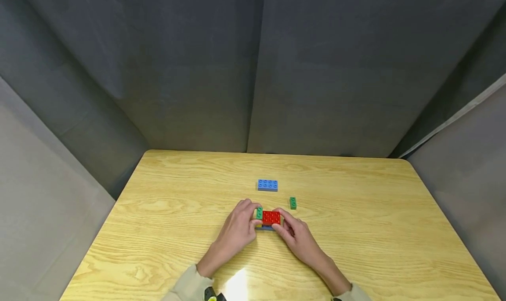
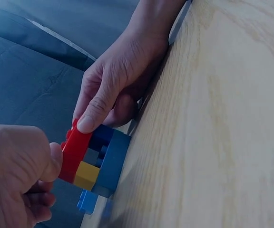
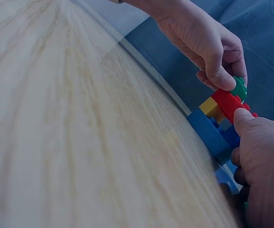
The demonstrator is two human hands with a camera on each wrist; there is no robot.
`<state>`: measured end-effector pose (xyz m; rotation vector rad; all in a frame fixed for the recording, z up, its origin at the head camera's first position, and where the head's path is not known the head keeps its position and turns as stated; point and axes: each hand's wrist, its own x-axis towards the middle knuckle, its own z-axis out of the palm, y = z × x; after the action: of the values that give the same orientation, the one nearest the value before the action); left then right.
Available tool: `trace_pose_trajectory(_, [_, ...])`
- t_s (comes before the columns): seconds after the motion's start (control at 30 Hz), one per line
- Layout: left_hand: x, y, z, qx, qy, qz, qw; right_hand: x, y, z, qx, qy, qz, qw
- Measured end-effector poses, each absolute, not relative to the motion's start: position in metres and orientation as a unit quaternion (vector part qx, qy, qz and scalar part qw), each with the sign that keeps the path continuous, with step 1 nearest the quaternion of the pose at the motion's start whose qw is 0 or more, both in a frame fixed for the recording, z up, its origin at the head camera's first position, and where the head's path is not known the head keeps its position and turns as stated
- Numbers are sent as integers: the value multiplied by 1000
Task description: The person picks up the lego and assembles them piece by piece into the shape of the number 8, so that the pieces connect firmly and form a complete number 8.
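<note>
A small stack of toy building bricks stands on the table between the hands. Its base is a long blue brick (image 3: 208,137); a yellow brick (image 2: 86,175) and darker blue bricks sit on that, with a red brick (image 1: 271,217) across the top. My left hand (image 1: 239,224) pinches a small green brick (image 1: 259,213) between thumb and fingers at the red brick's left end. Whether the green brick is fully seated I cannot tell. On the other side my right hand (image 1: 298,239) grips the red brick's right end, thumb in front.
Behind the stack lies a separate blue brick (image 1: 268,185). Another small green brick (image 1: 293,203) is to the right, beyond the right hand. Dark cloth (image 1: 189,72) hangs past the table's (image 1: 158,182) back edge, and pale panels flank it.
</note>
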<state>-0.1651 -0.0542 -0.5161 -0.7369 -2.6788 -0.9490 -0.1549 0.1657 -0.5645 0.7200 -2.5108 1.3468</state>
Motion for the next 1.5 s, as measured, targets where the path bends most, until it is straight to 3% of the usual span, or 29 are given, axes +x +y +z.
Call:
trace_pose_trajectory(0.3, [-164, -50, -518, -245, -907, -325, 105, -153, 170, -563, 239, -850, 460, 96])
trace_pose_trajectory(0.63, [-173, -69, -520, -259, -860, -440, -25, -153, 167, -565, 230, -850, 467, 77])
trace_pose_trajectory(0.93, [-177, -62, -537, -268, -851, -451, 20, -156, 176, -556, 235, -851, 468, 47])
trace_pose_trajectory(1.37, [-174, -50, -537, -274, -848, -453, 37, -168, 207, -538, 237, -852, 467, 21])
trace_pose_trajectory(1.5, [-173, -50, -538, -268, -847, -459, 29, -175, 221, -533, 225, -862, 452, 37])
